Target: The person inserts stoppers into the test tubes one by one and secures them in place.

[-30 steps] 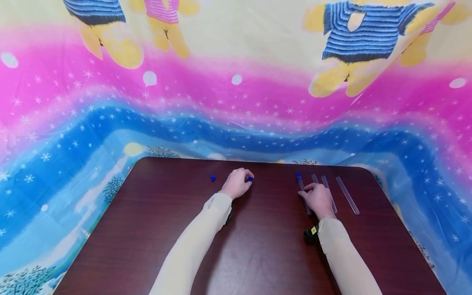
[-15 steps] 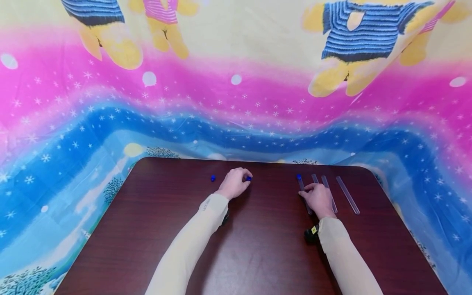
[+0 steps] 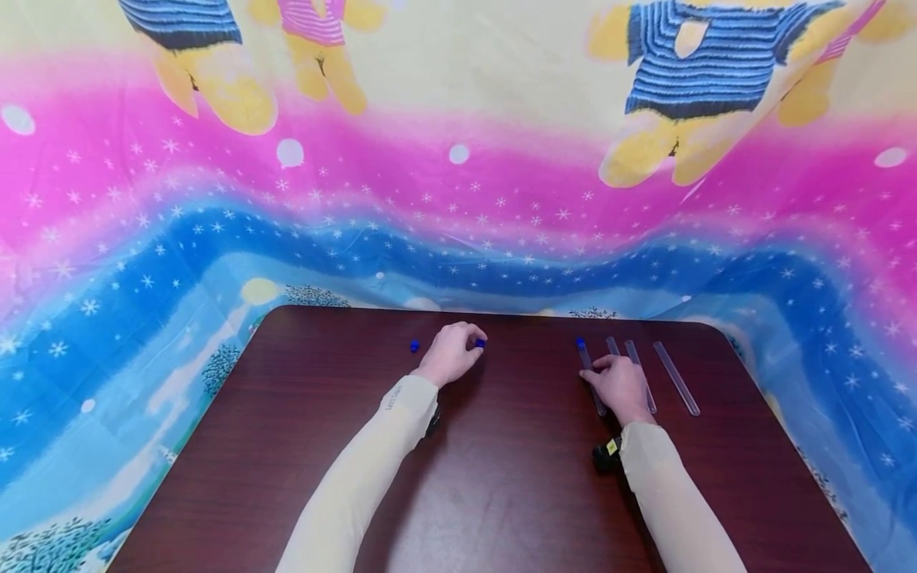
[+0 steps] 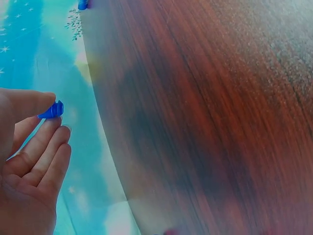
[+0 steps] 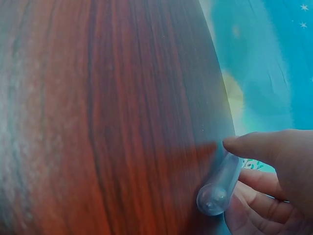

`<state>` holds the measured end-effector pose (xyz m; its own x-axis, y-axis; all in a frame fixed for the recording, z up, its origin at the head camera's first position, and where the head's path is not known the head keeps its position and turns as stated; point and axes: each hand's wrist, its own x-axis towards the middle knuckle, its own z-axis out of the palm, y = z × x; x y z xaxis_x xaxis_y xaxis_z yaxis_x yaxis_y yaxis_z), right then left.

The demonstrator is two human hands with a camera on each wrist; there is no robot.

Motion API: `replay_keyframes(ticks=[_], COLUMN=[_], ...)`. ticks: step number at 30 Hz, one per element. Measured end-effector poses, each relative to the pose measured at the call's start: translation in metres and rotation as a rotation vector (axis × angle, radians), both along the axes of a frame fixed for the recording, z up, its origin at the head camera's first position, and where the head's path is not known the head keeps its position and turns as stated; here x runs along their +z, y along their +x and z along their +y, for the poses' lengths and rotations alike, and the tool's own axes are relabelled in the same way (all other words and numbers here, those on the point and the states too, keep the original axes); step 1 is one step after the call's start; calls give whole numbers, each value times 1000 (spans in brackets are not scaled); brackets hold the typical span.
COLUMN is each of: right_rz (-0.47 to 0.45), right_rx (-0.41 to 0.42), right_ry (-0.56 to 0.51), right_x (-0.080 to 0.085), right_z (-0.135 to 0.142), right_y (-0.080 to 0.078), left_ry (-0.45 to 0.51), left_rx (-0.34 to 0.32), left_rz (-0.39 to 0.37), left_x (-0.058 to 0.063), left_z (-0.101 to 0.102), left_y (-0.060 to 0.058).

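Observation:
In the head view my left hand (image 3: 450, 354) is over the far middle of the table, pinching a small blue stopper (image 3: 481, 343). Seen from the left wrist, the blue stopper (image 4: 55, 110) sits between thumb and fingertips, its narrow end towards the palm. My right hand (image 3: 620, 387) grips a clear test tube (image 3: 586, 358) by its sides, on the right half of the table. A blue stopper (image 3: 580, 342) closes that tube's far end. Its rounded end (image 5: 212, 199) faces the camera in the right wrist view, thumb on one side and fingers on the other.
Another blue stopper (image 3: 414, 346) lies left of my left hand. Two clear tubes, one of them this tube (image 3: 630, 350), lie partly behind my right hand. Farther right is another tube (image 3: 677, 380). The brown table (image 3: 501, 477) ends at a patterned curtain (image 3: 458, 223).
My left hand has drifted slightly left and away from me, carrying the blue stopper. My right hand and its tube stay nearly still.

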<state>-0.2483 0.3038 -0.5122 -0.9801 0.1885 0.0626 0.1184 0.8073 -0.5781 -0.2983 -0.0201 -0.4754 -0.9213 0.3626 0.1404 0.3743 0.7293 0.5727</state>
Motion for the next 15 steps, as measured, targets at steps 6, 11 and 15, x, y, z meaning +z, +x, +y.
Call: replay_keyframes(ticks=[6,11,15], right_rz=[-5,-6,4], right_rx=[4,-3,2], right_ry=[-17,-18,-21], right_x=[2,2,4], right_z=[-1,-1,-1], right_y=[3,4,4], left_ry=[20,44,67], left_rx=[-10,-15,-10], left_rz=[18,42,49], left_x=[2,6,11], left_z=[-3,-6,-8], left_y=[1,2,3])
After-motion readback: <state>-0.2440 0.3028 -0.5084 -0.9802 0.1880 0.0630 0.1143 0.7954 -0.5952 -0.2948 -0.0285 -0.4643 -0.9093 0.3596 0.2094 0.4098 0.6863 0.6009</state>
